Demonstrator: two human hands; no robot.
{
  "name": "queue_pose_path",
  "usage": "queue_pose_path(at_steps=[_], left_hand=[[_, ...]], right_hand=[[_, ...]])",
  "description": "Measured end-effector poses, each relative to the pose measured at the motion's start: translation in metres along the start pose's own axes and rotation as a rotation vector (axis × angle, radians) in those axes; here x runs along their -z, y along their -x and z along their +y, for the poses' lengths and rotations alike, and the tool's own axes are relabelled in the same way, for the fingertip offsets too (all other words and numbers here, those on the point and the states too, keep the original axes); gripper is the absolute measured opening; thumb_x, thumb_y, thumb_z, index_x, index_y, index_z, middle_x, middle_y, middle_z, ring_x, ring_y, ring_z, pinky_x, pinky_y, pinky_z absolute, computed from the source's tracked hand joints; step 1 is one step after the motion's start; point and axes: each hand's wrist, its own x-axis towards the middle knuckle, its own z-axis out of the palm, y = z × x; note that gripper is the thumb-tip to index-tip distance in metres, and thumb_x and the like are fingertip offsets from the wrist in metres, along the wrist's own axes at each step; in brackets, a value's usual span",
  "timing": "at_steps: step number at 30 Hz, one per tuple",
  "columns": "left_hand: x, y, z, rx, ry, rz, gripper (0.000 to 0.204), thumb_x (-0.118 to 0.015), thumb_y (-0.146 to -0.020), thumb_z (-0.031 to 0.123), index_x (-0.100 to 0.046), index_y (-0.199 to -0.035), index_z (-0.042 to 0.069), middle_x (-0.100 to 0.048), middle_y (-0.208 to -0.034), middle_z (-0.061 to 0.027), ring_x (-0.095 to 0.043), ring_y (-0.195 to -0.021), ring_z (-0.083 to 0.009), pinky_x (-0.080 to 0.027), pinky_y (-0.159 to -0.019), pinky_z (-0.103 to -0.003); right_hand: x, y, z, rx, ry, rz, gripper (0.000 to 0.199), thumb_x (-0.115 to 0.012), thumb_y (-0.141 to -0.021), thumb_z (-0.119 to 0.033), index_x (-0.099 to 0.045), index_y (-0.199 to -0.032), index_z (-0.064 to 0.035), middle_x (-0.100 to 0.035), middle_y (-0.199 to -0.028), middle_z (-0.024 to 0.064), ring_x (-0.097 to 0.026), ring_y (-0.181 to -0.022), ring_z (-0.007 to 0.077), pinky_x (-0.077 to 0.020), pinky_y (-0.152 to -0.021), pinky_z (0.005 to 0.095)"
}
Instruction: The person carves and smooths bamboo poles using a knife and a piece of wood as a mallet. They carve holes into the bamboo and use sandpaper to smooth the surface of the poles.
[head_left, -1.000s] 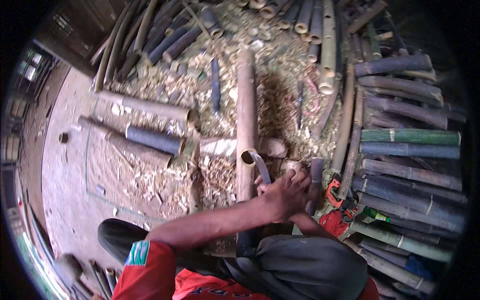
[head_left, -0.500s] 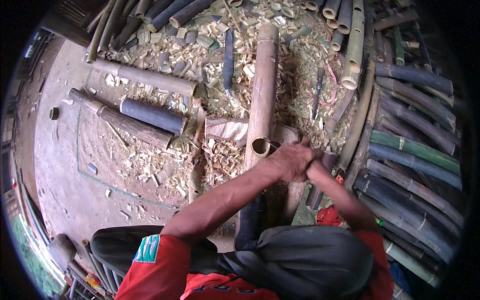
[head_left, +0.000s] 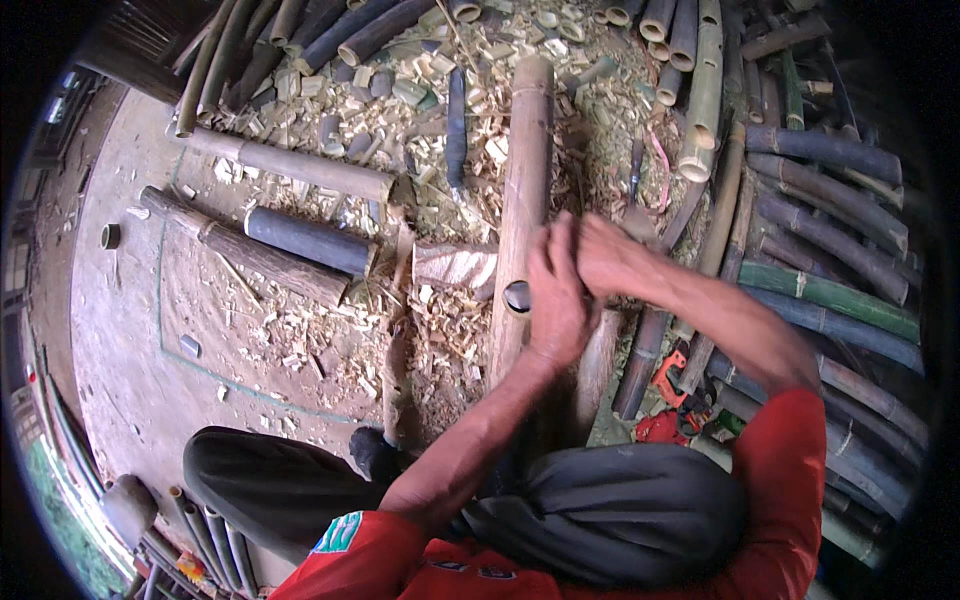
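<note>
Hands are pressed together beside a pale bamboo pole (head_left: 522, 190) lying across wood shavings (head_left: 450, 330); left hand (head_left: 556, 298) and right hand (head_left: 600, 255) are clenched, contents hidden.

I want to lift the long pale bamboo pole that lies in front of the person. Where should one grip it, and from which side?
Probably at the bare middle of the pale bamboo pole, beyond the left hand and right hand. Come from above: it lies flat among wood chips, so fingers can wrap its round sides. Its left side looks freer than the right, where other poles crowd.
</note>
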Motion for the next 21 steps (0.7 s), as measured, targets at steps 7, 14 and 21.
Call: queue_pose_path(at_steps=[7,14,21], left_hand=[[0.016,0.034,0.023,0.034,-0.035,-0.558,0.108,-0.08,-0.073,0.007,-0.017,-0.16,0.01,-0.03,-0.148,-0.0375,-0.044,-0.129,-0.0577,-0.039,-0.113,-0.054],[0.078,0.0,0.005,-0.144,-0.197,-1.14,0.114,-0.085,-0.048,0.014,-0.042,-0.154,0.016,-0.038,-0.152,-0.0253,-0.036,-0.143,-0.0458,-0.036,-0.118,-0.052],[0.205,0.076,0.012,0.539,-0.413,-0.973,0.082,-0.08,-0.079,0.025,-0.036,-0.144,0.001,-0.064,-0.11,-0.0245,-0.068,-0.1,-0.0465,-0.056,-0.084,-0.052]], right_hand=[[-0.04,0.078,-0.051,-0.346,-0.677,-0.098,0.04,-0.069,-0.083,-0.029,-0.065,-0.116,-0.0066,-0.069,-0.111,0.0199,-0.065,-0.106,0.0371,-0.0522,-0.095,0.0484],[-0.093,0.039,-0.159,-0.856,-2.162,0.326,0.042,-0.06,-0.099,-0.038,-0.059,-0.13,-0.0105,-0.066,-0.117,0.0109,-0.063,-0.112,0.0275,-0.0483,-0.101,0.0423],[-0.051,0.024,-0.204,-0.591,-2.728,0.366,0.04,-0.048,-0.107,-0.042,-0.064,-0.112,-0.0055,-0.07,-0.111,0.0081,-0.065,-0.105,0.02,-0.0512,-0.093,0.0396]])
